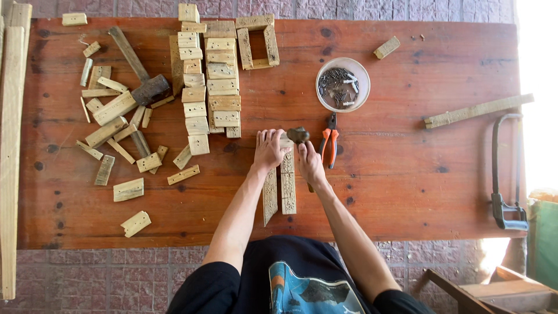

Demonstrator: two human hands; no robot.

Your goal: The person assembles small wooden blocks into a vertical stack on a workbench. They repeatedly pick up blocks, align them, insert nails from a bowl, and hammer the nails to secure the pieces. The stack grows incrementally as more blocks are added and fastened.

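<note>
Both grips were busy at the middle of the wooden bench [407, 192]: the left hand [269, 149] lay flat with fingers spread, pressing on the top end of a pair of perforated wooden slats [287, 189], while the right hand [310, 164] was closed around the handle of a small hammer [299, 135], whose dark head sat just above the slats' far end. The slats lay side by side, running toward the person's body. Just to the right of the hammer head rested orange-handled pliers [329, 144], and beyond them stood a round white bowl of nails [343, 85]. Rows of short wooden blocks [208, 87] and scattered offcuts filled the bench's left half, with a mallet [142, 75] among them. A hacksaw [504, 168] lay near the right edge.
</note>
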